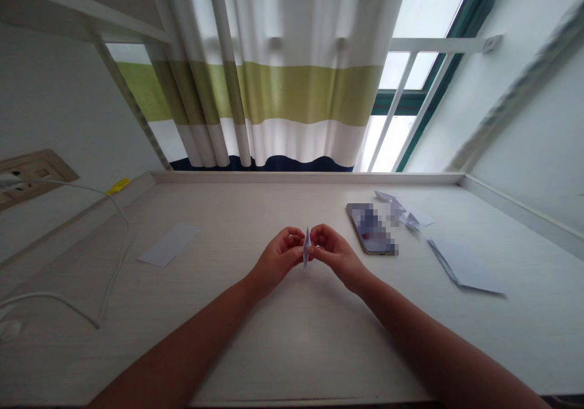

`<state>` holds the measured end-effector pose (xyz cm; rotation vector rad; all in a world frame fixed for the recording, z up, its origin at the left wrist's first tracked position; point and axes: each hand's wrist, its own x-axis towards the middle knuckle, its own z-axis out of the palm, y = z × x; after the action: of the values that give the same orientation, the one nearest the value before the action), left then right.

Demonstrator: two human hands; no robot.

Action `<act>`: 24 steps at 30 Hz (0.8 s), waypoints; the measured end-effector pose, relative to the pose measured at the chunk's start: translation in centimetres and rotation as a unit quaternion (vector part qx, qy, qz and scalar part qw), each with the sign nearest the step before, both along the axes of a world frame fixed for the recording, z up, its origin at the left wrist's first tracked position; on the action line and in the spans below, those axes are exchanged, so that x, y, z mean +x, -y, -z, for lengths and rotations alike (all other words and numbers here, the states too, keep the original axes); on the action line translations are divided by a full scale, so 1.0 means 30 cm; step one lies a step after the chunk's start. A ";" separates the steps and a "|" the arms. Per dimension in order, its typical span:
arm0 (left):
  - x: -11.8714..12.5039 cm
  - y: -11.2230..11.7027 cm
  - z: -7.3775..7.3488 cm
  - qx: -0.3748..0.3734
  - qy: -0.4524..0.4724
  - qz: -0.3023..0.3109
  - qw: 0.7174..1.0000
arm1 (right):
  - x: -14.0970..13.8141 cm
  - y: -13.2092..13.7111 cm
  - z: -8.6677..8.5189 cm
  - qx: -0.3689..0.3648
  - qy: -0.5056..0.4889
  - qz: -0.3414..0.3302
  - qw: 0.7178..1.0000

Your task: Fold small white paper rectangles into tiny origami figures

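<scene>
Folded paper (306,257), partly hidden between left hand (276,262) and right hand (336,255).

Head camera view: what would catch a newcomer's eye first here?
First comes the narrow folded white paper piece, pinched upright at the centre between the bare left hand and right hand. At the top of the view hangs a wide curtain striped navy, white and olive green. Right of the hands, a smartphone with a blurred screen lies on the pale wood-grain desk.
</scene>
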<state>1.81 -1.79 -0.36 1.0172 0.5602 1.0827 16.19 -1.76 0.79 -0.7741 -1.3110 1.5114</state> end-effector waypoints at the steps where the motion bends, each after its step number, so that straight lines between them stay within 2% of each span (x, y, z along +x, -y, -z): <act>1: 0.000 0.000 0.001 0.000 0.002 0.001 1.000 | 0.000 0.000 0.002 0.002 0.001 0.000 1.000; 8: -0.001 -0.003 0.001 -0.027 -0.011 -0.008 1.000 | 0.006 -0.007 0.014 0.020 0.028 0.014 0.999; 15: -0.007 -0.002 -0.011 -0.001 -0.052 -0.021 0.998 | 0.004 -0.007 0.010 0.020 0.024 0.021 0.999; 24: -0.010 -0.003 -0.014 -0.021 -0.014 -0.003 1.000 | 0.004 0.002 -0.009 0.011 -0.014 -0.006 1.000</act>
<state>1.51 -1.68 0.07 0.9964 0.6058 1.0598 16.31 -1.83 1.07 -0.7292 -1.3117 1.5098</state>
